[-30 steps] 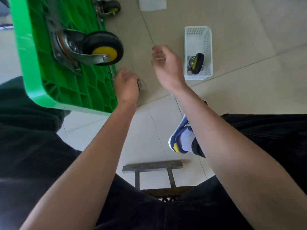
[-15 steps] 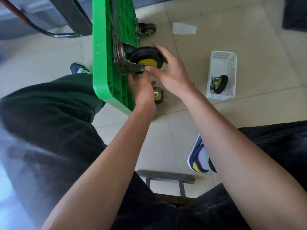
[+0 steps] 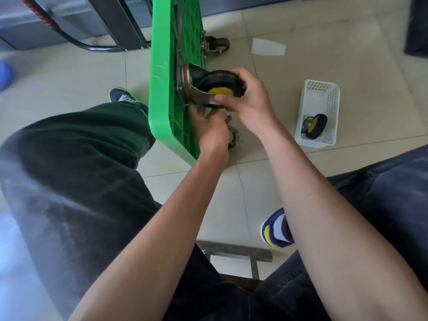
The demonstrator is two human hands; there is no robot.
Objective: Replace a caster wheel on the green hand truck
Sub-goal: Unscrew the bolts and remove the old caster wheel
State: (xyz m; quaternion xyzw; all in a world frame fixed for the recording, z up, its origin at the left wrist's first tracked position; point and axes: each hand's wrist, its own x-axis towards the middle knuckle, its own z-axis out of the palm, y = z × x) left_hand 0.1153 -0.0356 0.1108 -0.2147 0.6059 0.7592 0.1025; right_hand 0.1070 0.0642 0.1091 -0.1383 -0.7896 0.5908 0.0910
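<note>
The green hand truck (image 3: 162, 72) stands on its edge on the floor, its ribbed underside facing right. A black caster wheel with a yellow hub (image 3: 220, 85) sticks out from its metal mount plate on that underside. My right hand (image 3: 250, 103) is wrapped around this wheel and its fork. My left hand (image 3: 210, 129) is just below, fingertips at the bottom edge of the mount plate; what they pinch is hidden. Another caster (image 3: 217, 44) is fixed farther up the deck. A third caster (image 3: 232, 137) shows partly behind my left hand.
A white plastic basket (image 3: 320, 98) on the tiled floor to the right holds a spare black and yellow caster (image 3: 315, 126). A white paper scrap (image 3: 267, 47) lies beyond. The truck's black handle (image 3: 97, 46) is at the back left. My legs, shoes and a low stool (image 3: 234, 252) are near.
The view swung so the hand truck now stands centre. My right hand moved from the air onto the caster wheel and closed around it. My left hand shifted up to the mount plate.
</note>
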